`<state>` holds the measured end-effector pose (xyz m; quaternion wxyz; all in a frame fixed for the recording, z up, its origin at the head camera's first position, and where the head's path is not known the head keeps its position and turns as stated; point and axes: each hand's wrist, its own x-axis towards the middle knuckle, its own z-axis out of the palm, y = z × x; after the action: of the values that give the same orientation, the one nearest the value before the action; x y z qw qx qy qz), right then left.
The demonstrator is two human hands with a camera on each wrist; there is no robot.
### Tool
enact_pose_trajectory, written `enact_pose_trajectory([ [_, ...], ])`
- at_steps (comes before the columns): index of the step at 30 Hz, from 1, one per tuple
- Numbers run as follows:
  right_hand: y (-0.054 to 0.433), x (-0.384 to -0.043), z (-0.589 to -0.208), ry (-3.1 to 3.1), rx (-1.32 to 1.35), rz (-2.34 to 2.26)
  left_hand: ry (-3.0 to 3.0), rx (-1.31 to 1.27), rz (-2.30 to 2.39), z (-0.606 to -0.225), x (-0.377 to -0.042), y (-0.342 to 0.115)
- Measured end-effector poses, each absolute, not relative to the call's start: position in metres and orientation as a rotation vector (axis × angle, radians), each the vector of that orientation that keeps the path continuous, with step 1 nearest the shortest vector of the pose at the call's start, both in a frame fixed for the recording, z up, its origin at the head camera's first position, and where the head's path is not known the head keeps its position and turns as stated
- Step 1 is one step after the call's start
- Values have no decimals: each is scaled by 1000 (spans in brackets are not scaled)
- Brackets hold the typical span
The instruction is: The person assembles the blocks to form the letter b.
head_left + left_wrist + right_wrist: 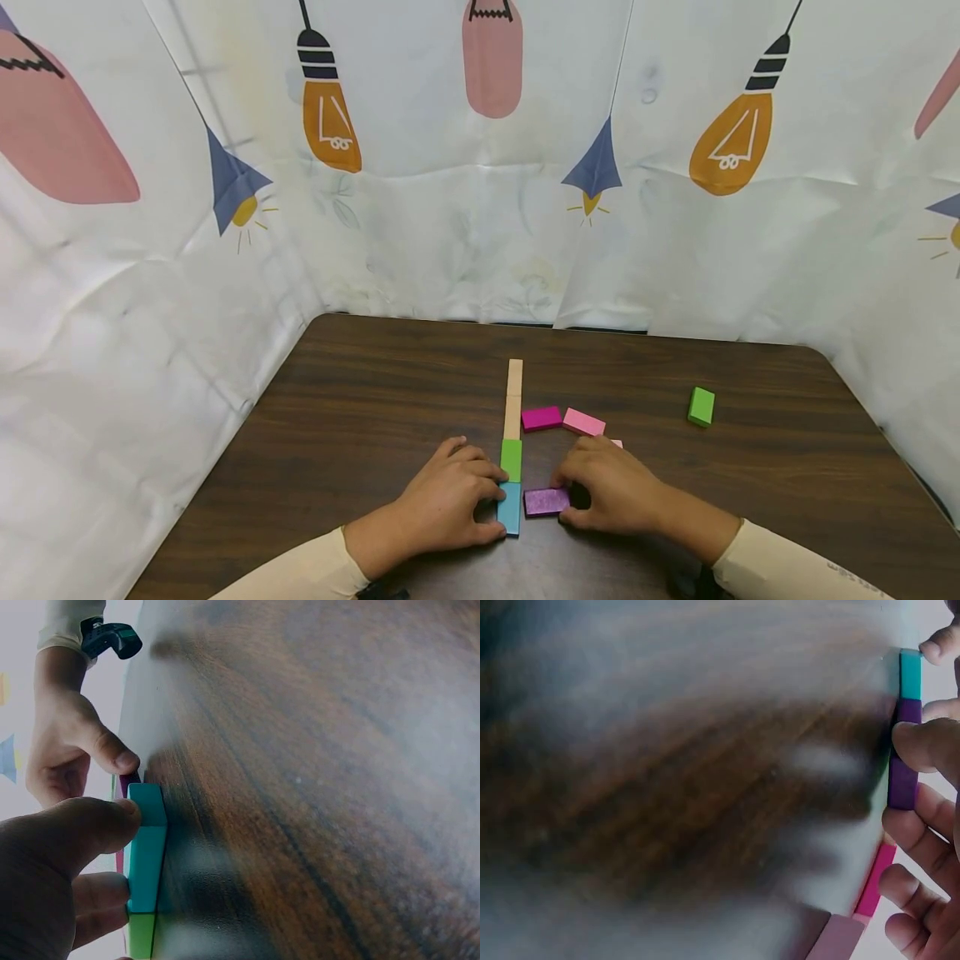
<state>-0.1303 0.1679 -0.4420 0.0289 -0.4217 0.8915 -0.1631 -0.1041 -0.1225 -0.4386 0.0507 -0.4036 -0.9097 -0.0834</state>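
A straight row of flat blocks runs away from me: a blue block nearest, a green block, then two beige blocks. My left hand holds the blue block by its ends, thumb at the near end and fingers by the green joint. Just right of the row lies a purple block, its right end pinched between the thumb and fingers of my right hand. A narrow gap separates it from the blue block in the head view. The left wrist view shows the left thumb against the blue block's side.
A magenta block and a pink block curve rightward from the row. Another pink block is mostly hidden behind my right hand. A lone green block sits farther right on the brown table. Behind hangs a printed white curtain.
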Motion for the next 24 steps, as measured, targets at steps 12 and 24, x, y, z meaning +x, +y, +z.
enact_pose_trajectory([
  [12, 166, -125, -445, 2739, -1345, -471, -2767, -1229, -256, -438, -103, -123],
  [24, 163, -121, -445, 2758, -1410, -446, -2766, -1229, -252, -438, -103, -123],
])
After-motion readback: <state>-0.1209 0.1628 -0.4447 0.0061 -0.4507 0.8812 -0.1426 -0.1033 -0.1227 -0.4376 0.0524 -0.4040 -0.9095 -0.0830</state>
